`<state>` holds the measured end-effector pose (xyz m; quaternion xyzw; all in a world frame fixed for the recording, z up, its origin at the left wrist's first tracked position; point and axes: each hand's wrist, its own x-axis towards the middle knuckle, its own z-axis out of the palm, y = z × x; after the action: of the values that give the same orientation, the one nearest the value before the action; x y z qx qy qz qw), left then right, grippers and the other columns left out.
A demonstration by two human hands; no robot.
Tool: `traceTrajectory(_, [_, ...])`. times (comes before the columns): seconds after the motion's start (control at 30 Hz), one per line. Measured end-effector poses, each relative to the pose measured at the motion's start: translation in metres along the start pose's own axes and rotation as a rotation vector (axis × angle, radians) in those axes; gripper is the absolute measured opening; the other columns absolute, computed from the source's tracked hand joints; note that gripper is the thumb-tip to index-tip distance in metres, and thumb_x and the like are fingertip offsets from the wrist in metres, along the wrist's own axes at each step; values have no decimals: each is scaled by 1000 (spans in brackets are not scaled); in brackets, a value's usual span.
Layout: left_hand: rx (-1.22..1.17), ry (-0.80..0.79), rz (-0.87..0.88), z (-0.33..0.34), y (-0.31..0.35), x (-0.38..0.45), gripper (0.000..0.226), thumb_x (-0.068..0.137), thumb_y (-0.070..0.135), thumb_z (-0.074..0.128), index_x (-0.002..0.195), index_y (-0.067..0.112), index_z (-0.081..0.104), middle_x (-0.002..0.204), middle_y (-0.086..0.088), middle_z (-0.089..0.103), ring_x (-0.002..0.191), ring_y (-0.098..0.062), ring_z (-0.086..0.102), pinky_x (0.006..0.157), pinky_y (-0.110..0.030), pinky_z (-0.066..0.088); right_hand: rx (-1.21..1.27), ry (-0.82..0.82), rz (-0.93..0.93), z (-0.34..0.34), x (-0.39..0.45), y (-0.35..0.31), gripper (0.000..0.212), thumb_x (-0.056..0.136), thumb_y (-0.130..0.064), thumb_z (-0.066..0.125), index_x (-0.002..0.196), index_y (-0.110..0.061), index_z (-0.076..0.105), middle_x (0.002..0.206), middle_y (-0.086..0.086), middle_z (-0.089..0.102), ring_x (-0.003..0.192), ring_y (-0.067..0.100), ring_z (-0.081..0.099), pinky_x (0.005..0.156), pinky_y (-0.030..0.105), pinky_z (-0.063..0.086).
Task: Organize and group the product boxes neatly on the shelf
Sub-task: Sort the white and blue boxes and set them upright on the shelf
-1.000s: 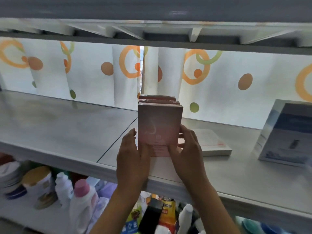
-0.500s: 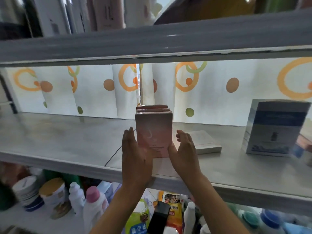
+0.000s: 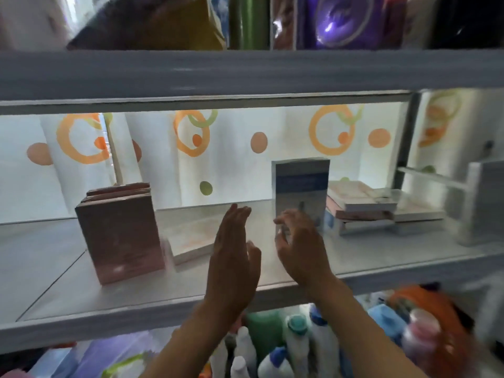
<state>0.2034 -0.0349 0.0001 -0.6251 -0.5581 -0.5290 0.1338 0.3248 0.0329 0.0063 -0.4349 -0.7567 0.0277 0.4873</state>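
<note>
A row of upright pink boxes (image 3: 120, 236) stands on the grey shelf (image 3: 81, 304) at the left, one behind another. A flat white box (image 3: 188, 241) lies just right of them. My left hand (image 3: 234, 255) is open, fingers straight, over the shelf's middle and holds nothing. My right hand (image 3: 300, 246) is open with curled fingers, right in front of an upright blue-and-white box (image 3: 300, 186); whether it touches the box I cannot tell. Flat pink and white boxes (image 3: 362, 205) are stacked further right.
An upper shelf board (image 3: 245, 72) hangs close above, with bags and packs on top. A silver upright stand (image 3: 482, 200) is at the far right. Bottles and packets (image 3: 297, 345) crowd the shelf below. A patterned curtain (image 3: 245, 154) forms the back.
Both hands let go of the pink boxes and moved right towards the blue-and-white box. The view swung right and up, so the pink boxes now sit at the left.
</note>
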Motion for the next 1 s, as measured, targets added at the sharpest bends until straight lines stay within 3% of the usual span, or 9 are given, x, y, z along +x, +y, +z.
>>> traceTrajectory(0.1, [-84,-106,42,48,34,14,62,84,-2,61,138,21,39,150,-4,40,138,-16,37,112,-25,26,-82,104,82,-43,6,44,18,87,-3,61,101,-11,68,109,5,65,102,21,61,87,18,42])
traceTrajectory(0.23, [-128,-234,117,105,71,36,52,87,3,61,135,16,47,145,-4,45,128,-21,49,106,-35,44,-111,155,237,-92,8,92,22,88,-3,56,105,-11,68,121,8,63,113,24,57,84,7,32])
traceTrajectory(0.37, [-121,-327,227,152,88,55,42,93,10,56,135,15,49,143,-6,47,127,-22,48,106,-34,41,-200,145,275,-112,5,134,23,87,-2,55,104,-14,66,114,3,61,111,18,56,89,16,33])
traceTrajectory(0.53, [-34,-254,289,205,88,76,32,87,9,63,119,10,61,121,-9,64,107,-25,60,92,-36,50,-286,54,334,-117,3,171,18,89,-10,56,103,-13,67,105,4,63,100,21,58,81,20,35])
traceTrajectory(0.7, [147,-315,298,247,77,77,49,83,19,66,129,8,56,134,-14,56,125,-34,50,99,-49,45,-338,-41,449,-117,-1,193,18,90,-27,56,103,-20,67,102,-1,63,92,17,55,75,25,35])
traceTrajectory(0.8, [197,-293,324,252,75,79,46,72,13,77,116,6,64,117,-14,66,112,-36,61,81,-47,55,-369,-9,413,-115,-1,193,19,90,-30,56,100,-20,68,99,-3,62,86,13,48,76,26,37])
traceTrajectory(0.9, [218,-250,371,245,80,78,40,60,3,82,98,7,68,97,-12,68,91,-35,65,63,-40,54,-378,-3,402,-115,-3,195,18,90,-31,54,98,-21,68,95,-5,59,83,10,43,73,25,33])
traceTrajectory(1.0, [233,-217,383,238,83,74,35,57,-2,80,88,8,68,88,-11,68,82,-33,64,56,-38,52,-392,-1,402,-115,-6,196,20,92,-30,52,99,-22,69,94,-6,60,84,11,45,72,24,30])
